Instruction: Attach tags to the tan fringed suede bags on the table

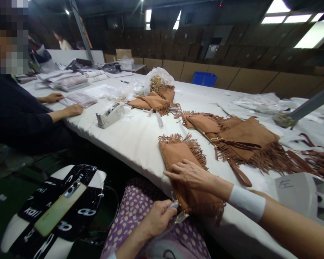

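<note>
A tan fringed pouch (pixel 185 196) lies at the table's near edge, its lower corner reaching over my lap. On top of it my right hand (pixel 189 174) rests flat with fingers stretched out, pressing on its face. At the lower corner my left hand (pixel 160 216) is closed in a pinch on a small plastic-wrapped piece (pixel 175 205) by the zip end. A shiny clear tab (pixel 181 217) hangs beside those fingers. More fringed pouches (pixel 248 135) with wrist straps lie to the right, and others (pixel 153 101) farther back.
A grey tape dispenser (pixel 110 116) stands left of the pouches. Across the table corner a co-worker's hands (pixel 74 109) hold a flat plastic packet. A stool (pixel 78 212) bearing a phone (pixel 61 207) is at my left. A white machine (pixel 304 198) and brown straps (pixel 318 162) are at right.
</note>
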Motion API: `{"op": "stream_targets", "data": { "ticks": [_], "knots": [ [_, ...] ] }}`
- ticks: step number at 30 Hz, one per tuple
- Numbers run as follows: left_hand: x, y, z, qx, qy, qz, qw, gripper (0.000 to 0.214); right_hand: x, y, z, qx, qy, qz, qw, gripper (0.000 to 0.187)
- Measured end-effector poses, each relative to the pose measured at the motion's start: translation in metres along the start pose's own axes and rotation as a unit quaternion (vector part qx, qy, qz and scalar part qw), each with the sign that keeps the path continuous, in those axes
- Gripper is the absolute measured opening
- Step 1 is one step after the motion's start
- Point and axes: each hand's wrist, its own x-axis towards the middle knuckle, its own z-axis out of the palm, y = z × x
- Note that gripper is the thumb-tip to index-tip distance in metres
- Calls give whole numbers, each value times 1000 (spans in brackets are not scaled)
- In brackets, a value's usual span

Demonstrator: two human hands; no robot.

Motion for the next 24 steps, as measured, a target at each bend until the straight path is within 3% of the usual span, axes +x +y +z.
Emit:
{"op": "stream_targets", "data": {
  "ticks": [4, 8, 11, 18, 21, 24],
  "knots": [
    [1, -3, 0, -50, 10, -39, 998, 25, -18, -20, 5, 105, 35, 113, 987, 24],
    [2, -3, -3, -73, -3, -32, 997, 26, -42, -61, 28, 171, 74, 132, 974, 21],
    [2, -2, -5, -66, -9, -18, 998, 26, -44, -80, 46, 178, 77, 136, 972, 27],
    [-2, -3, -6, 40, 9, -18, 999, 27, -33, -82, 52, 109, 56, 99, 988, 25],
    [-1, -3, -7, 28, 0, -12, 1000, 31, -32, -82, 48, 87, 81, 106, 987, 28],
    [1, -5, -9, 21, -9, -7, 1000, 36, -30, -83, 45, 104, 54, 70, 991, 31]
  ]
}}
